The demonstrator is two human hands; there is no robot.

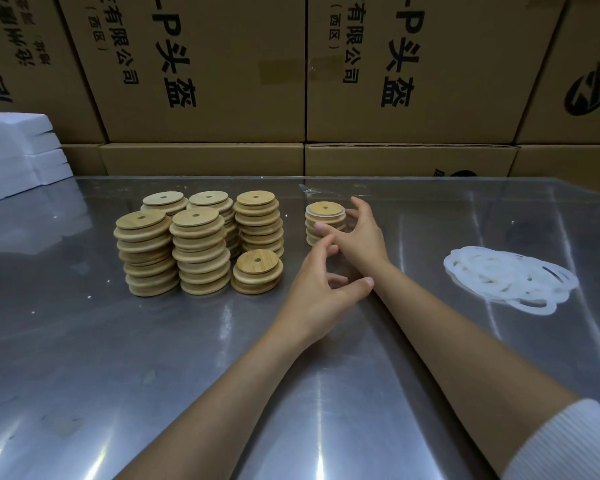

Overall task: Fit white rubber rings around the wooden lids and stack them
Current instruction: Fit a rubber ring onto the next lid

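A brushed stainless-steel table (84, 341) fills the lower view, its sheen streaked with glare and dotted with small white crumbs. Behind it rises a wall of brown cardboard cartons (201, 71) printed with black Chinese characters, and a pile of white foam blocks (18, 154) sits at the table's far left corner.

Left of centre stand five tall stacks of wooden lids (198, 244), each lid with a small hole in the middle, and a short stack (257, 271) just in front of them. To their right, apart from them, is a smaller stack of ringed lids (325, 221); a white rubber ring shows around its top lid. A loose heap of white rubber rings (506, 278) lies well to the right.

The right hand (357, 233) reaches to the ringed stack, fingers spread and touching its side. The left hand (316, 289) hovers just in front, fingers apart and loosely curled, holding nothing. A white ribbed sleeve (568, 445) shows at the lower right.
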